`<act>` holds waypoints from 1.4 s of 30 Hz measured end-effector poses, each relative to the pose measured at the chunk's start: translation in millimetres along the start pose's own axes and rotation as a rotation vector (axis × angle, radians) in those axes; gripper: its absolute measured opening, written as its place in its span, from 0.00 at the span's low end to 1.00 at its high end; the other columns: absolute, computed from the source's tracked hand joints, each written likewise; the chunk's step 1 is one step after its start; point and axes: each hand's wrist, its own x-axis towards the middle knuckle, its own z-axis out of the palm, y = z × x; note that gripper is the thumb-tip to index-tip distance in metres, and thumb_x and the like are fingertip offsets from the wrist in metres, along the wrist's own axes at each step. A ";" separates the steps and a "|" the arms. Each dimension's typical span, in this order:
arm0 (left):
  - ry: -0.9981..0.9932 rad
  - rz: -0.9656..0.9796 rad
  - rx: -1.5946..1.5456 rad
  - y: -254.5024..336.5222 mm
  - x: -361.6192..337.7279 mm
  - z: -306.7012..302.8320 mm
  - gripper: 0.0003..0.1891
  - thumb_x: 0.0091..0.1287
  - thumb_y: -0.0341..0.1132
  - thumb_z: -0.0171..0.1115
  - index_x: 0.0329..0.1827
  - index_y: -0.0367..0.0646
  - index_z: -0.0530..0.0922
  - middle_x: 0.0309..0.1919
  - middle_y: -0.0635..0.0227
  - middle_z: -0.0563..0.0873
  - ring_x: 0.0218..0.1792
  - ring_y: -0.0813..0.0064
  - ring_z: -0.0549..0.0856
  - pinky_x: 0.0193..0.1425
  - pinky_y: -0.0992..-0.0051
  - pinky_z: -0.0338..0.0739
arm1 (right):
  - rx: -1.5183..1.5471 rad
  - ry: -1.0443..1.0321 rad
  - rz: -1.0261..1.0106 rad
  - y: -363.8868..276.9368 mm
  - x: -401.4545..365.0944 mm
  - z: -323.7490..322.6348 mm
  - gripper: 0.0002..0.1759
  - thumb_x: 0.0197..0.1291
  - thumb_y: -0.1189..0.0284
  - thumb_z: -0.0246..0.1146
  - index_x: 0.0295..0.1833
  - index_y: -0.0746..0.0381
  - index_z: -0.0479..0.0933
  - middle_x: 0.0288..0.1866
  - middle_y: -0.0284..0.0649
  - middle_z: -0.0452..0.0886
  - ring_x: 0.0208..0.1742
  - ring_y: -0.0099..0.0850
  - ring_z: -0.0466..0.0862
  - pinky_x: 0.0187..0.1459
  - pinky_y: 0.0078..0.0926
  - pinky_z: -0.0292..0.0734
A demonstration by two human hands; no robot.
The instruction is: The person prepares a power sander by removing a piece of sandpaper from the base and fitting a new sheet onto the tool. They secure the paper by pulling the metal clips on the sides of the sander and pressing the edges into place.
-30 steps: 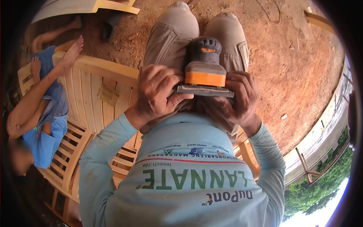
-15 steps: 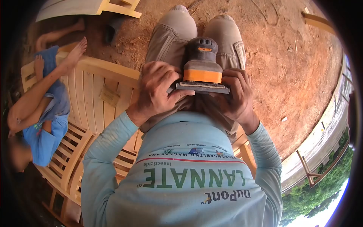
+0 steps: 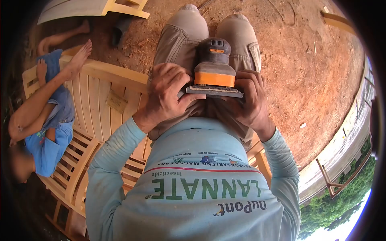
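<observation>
An orange and black palm sander [image 3: 215, 74] rests between my thighs, its flat pad [image 3: 217, 92] turned toward my belly. A thin worn layer, perhaps sandpaper, shows along the pad's edge. My left hand [image 3: 167, 90] is closed on the pad's left end, with the thumb lying along its near side. At the other end my right hand [image 3: 251, 96] has its fingers curled round the pad's corner; its thumb is partly hidden beneath. The underside of the pad is mostly out of sight.
I sit on slatted wooden furniture. A wooden bench [image 3: 92, 96] stands to the left, where another person in a blue shirt [image 3: 50, 150] reclines. Pale wooden furniture [image 3: 74, 10] is at the upper left. Reddish dirt ground [image 3: 309, 88] with wood shavings spreads ahead and right.
Both hands and the sander have shifted very slightly, with the grip on its pad unchanged. The person on the bench has barely moved.
</observation>
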 end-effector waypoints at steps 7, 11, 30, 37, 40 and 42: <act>-0.003 -0.004 -0.008 0.4 1.4 -1.9 0.26 0.70 0.57 0.85 0.45 0.45 0.82 0.44 0.62 0.86 0.51 0.56 0.86 0.63 0.54 0.76 | 0.000 0.000 0.007 0.2 0.3 0.0 0.29 0.57 0.67 0.86 0.58 0.62 0.80 0.57 0.48 0.87 0.59 0.53 0.87 0.62 0.51 0.77; -0.004 -0.010 -0.044 -1.6 3.0 -7.8 0.27 0.71 0.60 0.83 0.44 0.44 0.84 0.45 0.61 0.88 0.51 0.55 0.86 0.63 0.54 0.76 | 0.048 0.012 0.032 -0.9 2.1 -2.2 0.28 0.57 0.65 0.86 0.57 0.63 0.81 0.55 0.50 0.88 0.57 0.54 0.87 0.61 0.51 0.79; 0.069 -0.097 -0.162 12.2 5.9 -13.0 0.22 0.75 0.52 0.82 0.46 0.40 0.84 0.46 0.57 0.89 0.50 0.53 0.87 0.60 0.57 0.80 | 0.131 0.005 0.039 2.6 5.8 -10.2 0.31 0.67 0.48 0.81 0.56 0.65 0.84 0.53 0.50 0.88 0.55 0.54 0.87 0.63 0.49 0.78; -0.046 -0.233 -0.388 15.8 29.3 -24.8 0.12 0.72 0.39 0.80 0.41 0.40 0.86 0.35 0.62 0.88 0.35 0.58 0.88 0.44 0.60 0.81 | 0.148 0.026 0.046 4.3 6.2 -8.0 0.30 0.67 0.49 0.81 0.55 0.66 0.84 0.52 0.51 0.88 0.55 0.54 0.87 0.62 0.49 0.79; -0.081 -0.369 -0.462 9.6 31.6 -23.2 0.11 0.74 0.35 0.77 0.36 0.38 0.86 0.32 0.60 0.88 0.32 0.59 0.87 0.39 0.62 0.80 | 0.145 0.032 0.042 4.1 5.6 -7.2 0.30 0.66 0.50 0.81 0.55 0.66 0.84 0.51 0.52 0.88 0.54 0.54 0.87 0.62 0.49 0.79; -0.070 -0.357 -0.492 11.7 34.8 -23.4 0.12 0.77 0.34 0.75 0.35 0.36 0.86 0.30 0.59 0.87 0.31 0.61 0.88 0.38 0.62 0.80 | 0.142 0.038 0.038 5.1 5.3 -6.9 0.30 0.66 0.50 0.81 0.54 0.66 0.84 0.51 0.52 0.88 0.54 0.54 0.87 0.62 0.49 0.80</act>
